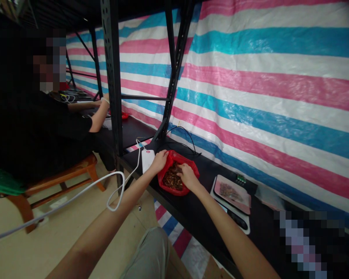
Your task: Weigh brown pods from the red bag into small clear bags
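Note:
A red plastic bag (194, 166) stands with its mouth open on the black shelf, filled with small brown dried pieces (172, 179). At the bag's left rim, my left hand (161, 160) is closed on the red plastic. My right hand (188, 177) reaches over the right rim into the bag, its fingers curled together at the brown pieces; how many it grips is hidden. To the right sits a white kitchen scale (245, 229). On its platform lies a flat clear and pink packet (230, 192) with similar brownish bits inside.
A white power strip (147, 159) lies left of the bag, its white cable (116, 209) looping across the front. A black upright post (112, 77) stands at left, beyond it a seated co-worker (46, 128). Clear plastic bags (269, 198) lie right of the scale.

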The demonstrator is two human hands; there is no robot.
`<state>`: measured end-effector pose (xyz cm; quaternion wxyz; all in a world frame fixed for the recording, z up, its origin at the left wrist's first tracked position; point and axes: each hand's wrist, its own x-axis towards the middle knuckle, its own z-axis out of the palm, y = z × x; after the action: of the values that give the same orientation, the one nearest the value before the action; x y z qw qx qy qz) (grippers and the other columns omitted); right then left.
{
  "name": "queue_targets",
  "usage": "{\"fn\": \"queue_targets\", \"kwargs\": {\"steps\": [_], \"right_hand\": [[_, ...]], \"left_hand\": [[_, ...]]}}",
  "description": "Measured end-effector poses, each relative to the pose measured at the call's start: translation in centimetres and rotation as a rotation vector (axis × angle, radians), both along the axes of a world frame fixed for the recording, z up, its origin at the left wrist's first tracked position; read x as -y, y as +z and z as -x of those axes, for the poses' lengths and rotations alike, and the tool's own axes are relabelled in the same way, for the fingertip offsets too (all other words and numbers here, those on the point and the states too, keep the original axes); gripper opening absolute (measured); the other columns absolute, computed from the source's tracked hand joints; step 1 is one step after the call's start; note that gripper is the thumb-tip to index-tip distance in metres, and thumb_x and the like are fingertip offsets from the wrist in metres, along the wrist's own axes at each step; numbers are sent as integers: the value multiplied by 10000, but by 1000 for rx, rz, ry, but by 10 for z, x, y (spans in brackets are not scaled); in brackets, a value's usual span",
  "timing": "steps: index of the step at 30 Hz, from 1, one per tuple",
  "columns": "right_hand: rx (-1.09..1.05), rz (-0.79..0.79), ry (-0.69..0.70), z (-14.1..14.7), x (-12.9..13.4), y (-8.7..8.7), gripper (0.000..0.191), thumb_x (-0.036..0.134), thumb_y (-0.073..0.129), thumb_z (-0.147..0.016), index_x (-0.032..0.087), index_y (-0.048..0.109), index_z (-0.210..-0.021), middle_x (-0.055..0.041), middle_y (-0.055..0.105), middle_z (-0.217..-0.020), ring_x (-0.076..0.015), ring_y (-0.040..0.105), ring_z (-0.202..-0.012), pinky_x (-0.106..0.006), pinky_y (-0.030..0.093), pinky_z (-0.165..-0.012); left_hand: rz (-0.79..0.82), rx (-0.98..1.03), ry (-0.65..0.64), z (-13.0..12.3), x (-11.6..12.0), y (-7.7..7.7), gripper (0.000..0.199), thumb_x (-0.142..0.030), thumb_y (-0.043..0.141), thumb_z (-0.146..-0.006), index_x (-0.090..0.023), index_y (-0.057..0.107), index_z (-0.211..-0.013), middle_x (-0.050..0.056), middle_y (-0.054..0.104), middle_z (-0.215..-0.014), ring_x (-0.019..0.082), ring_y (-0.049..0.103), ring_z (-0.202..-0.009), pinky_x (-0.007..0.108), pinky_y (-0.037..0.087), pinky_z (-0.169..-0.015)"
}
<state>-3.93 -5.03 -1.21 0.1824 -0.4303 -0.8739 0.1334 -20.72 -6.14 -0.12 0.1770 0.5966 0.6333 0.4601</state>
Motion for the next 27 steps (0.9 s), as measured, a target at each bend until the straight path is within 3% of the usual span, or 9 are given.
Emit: {"fn": "queue_targets", "kwargs": {"steps": [7,12,18,20,22,24,27], "right_hand": [[-256,55,2,0,-9,-17,404,85,595,-709,164,603,-1105,-90,598,-1039,-205,578,-995,-359,430,-913],[-487,158,55,-1,-8,-16,407,105,608,-679,192,619,-1077,-73,620,-1034,-194,615,-941,-369,465,-882],[-799,244,150,-12,-1,-1,402,275,627,-711,224,594,-1109,-73,605,-1169,-205,612,-993,-390,461,-914],[-873,272,139,-24,1,6,445,333,635,-712,229,576,-1141,-76,597,-1194,-215,604,-1015,-404,461,-918],[-934,275,117,-44,3,15,479,363,638,-718,235,556,-1172,-75,585,-1217,-218,591,-1045,-406,455,-926],[-996,244,95,-71,5,23,493,361,646,-723,237,545,-1189,-72,570,-1240,-218,562,-1094,-400,437,-949],[-1107,143,0,-121,8,30,503,344,658,-721,224,538,-1195,-81,551,-1263,-218,532,-1136,-403,399,-986]], "left_hand": [[-55,88,14,1,-8,-2,282,-237,339,-873,-145,573,-746,38,625,-736,143,562,-682,236,413,-644],[-84,112,39,2,-13,1,291,-235,331,-878,-135,598,-820,62,652,-822,159,584,-763,245,428,-697],[-4,-218,240,8,4,18,239,-284,392,-864,-167,586,-940,102,635,-912,229,607,-874,319,437,-775],[-100,-269,346,3,15,24,238,-200,425,-822,-156,536,-1028,125,575,-1052,249,581,-957,340,444,-791],[-297,-260,408,-13,28,29,327,-98,421,-771,-146,485,-1088,140,474,-1193,258,506,-1090,356,426,-864],[-464,-260,310,-38,41,32,341,-56,403,-757,-149,484,-1075,133,428,-1236,247,439,-1162,368,368,-958],[-505,-323,-112,-87,53,31,269,-96,409,-798,-189,511,-1029,87,445,-1231,213,446,-1131,355,358,-968]]}}
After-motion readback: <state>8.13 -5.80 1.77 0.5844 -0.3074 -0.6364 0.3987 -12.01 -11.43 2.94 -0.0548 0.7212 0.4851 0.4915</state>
